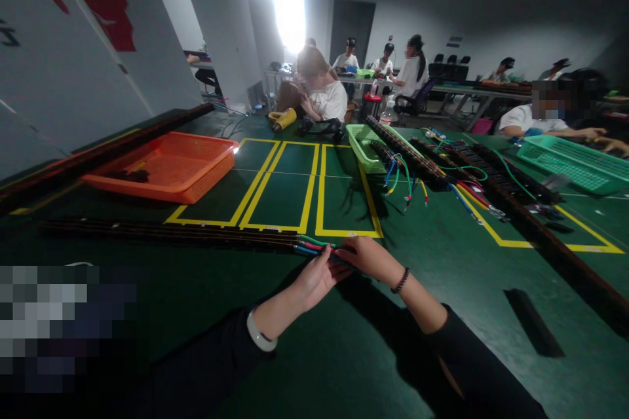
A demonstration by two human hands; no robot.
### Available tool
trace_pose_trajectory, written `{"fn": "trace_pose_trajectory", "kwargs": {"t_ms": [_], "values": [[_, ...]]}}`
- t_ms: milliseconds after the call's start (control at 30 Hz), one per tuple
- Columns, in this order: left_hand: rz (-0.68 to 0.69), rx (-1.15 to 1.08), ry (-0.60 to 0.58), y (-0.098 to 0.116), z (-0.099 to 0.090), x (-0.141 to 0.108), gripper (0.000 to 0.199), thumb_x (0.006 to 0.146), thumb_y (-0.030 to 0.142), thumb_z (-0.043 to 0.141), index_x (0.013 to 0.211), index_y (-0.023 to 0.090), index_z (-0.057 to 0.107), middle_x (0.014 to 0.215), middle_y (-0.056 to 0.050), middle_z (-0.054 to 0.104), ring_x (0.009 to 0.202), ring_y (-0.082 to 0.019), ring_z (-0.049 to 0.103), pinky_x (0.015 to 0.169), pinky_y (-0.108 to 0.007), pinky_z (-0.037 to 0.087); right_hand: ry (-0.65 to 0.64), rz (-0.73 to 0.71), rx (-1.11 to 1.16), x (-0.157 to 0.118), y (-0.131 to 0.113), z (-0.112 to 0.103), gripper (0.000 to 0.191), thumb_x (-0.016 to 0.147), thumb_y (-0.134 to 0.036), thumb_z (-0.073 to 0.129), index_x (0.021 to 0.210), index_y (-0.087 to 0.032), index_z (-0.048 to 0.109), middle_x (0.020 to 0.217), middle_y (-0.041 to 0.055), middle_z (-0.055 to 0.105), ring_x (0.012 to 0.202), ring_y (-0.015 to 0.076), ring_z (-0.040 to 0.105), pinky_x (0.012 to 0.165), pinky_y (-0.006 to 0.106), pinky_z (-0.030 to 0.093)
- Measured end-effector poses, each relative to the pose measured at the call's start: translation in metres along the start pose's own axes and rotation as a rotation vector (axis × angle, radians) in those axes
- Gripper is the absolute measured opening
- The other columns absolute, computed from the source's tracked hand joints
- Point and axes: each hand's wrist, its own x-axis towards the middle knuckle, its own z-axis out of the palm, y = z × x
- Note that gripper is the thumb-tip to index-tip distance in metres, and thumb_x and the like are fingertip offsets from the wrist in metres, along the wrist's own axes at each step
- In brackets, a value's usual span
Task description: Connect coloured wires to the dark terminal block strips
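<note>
Green, red and blue wires [309, 246] come out of the right end of a long black strip [171, 234] that lies across the table. My left hand [314, 278] is closed around these wires from below, thumb on top, palm partly turned up. From above, my right hand [371, 256] pinches the same wires just to the right of the left thumb. The wire ends are hidden by my fingers. A bracelet is on my right wrist and a pale band on my left.
An orange basket [196, 178] stands at left, holding a dark piece. A light green basket [361, 150] and bundled black strips with coloured wires [407, 177] lie ahead right. Yellow tape [309, 203] marks the green table [442, 334]. A black piece [533, 321] lies right. Co-workers sit across.
</note>
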Motion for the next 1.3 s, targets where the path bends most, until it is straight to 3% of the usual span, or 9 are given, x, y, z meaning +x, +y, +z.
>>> {"fn": "trace_pose_trajectory", "kwargs": {"t_ms": [200, 333, 467, 667, 900, 1067, 1300], "values": [[0.009, 0.009, -0.042, 0.000, 0.003, -0.001, 0.024, 0.086, 0.035, 0.054, 0.098, 0.015, 0.060, 0.092, -0.009, 0.066, 0.094, -0.019, 0.062, 0.093, -0.036, 0.045, -0.006, -0.045, -0.169, -0.002, -0.007, -0.002, 0.032, 0.091, -0.041, 0.046, 0.081, -0.017, 0.064, 0.077, 0.0049, 0.065, 0.067, 0.0140, 0.057, 0.056, 0.023, 0.034], [0.023, -0.002, 0.024, -0.001, 0.002, 0.002, 0.018, 0.085, 0.033, 0.055, 0.080, 0.016, 0.059, 0.077, -0.005, 0.064, 0.081, -0.017, 0.063, 0.089, -0.035, 0.047, -0.023, -0.104, -0.422, -0.004, -0.016, -0.002, 0.024, 0.091, -0.030, 0.048, 0.083, -0.015, 0.065, 0.081, 0.0086, 0.066, 0.072, 0.0168, 0.060, 0.064, 0.025, 0.038], [0.010, -0.025, 0.047, -0.001, 0.002, 0.003, 0.018, 0.085, 0.031, 0.057, 0.079, 0.014, 0.058, 0.072, -0.004, 0.063, 0.078, -0.016, 0.063, 0.084, -0.034, 0.049, -0.036, -0.199, -0.537, -0.007, -0.030, 0.005, 0.018, 0.088, -0.014, 0.047, 0.086, -0.011, 0.065, 0.083, 0.0123, 0.064, 0.078, 0.0198, 0.059, 0.073, 0.030, 0.041], [0.012, -0.046, 0.069, 0.000, -0.001, 0.004, 0.016, 0.086, 0.021, 0.055, 0.072, 0.014, 0.056, 0.067, -0.002, 0.062, 0.071, -0.013, 0.062, 0.078, -0.029, 0.049, 0.018, -0.266, -0.680, -0.019, -0.039, 0.018, 0.025, 0.087, -0.009, 0.042, 0.103, -0.007, 0.061, 0.093, 0.0143, 0.060, 0.082, 0.0222, 0.054, 0.072, 0.033, 0.042], [0.024, -0.057, 0.033, -0.003, -0.003, 0.007, 0.017, 0.088, 0.020, 0.051, 0.074, 0.013, 0.058, 0.070, -0.003, 0.063, 0.064, -0.012, 0.060, 0.073, -0.028, 0.049, 0.047, -0.232, -0.569, -0.037, -0.032, -0.005, 0.030, 0.092, -0.026, 0.044, 0.119, -0.016, 0.055, 0.100, 0.0113, 0.056, 0.089, 0.0215, 0.053, 0.076, 0.033, 0.039], [0.008, -0.009, 0.019, -0.002, -0.001, 0.004, 0.021, 0.089, 0.026, 0.050, 0.079, 0.011, 0.062, 0.077, -0.007, 0.066, 0.072, -0.015, 0.062, 0.073, -0.028, 0.049, 0.008, -0.093, -0.478, -0.048, -0.035, -0.016, 0.029, 0.090, -0.036, 0.050, 0.106, -0.014, 0.060, 0.089, 0.0098, 0.063, 0.085, 0.0207, 0.058, 0.075, 0.030, 0.039], [-0.011, 0.055, -0.063, 0.000, 0.002, 0.000, 0.029, 0.091, 0.030, 0.044, 0.090, 0.007, 0.061, 0.099, -0.015, 0.067, 0.095, -0.018, 0.062, 0.089, -0.030, 0.046, -0.077, 0.126, -0.475, -0.060, -0.038, -0.006, 0.032, 0.089, -0.042, 0.050, 0.095, -0.014, 0.064, 0.085, 0.0121, 0.066, 0.077, 0.0216, 0.064, 0.066, 0.028, 0.043]]}}
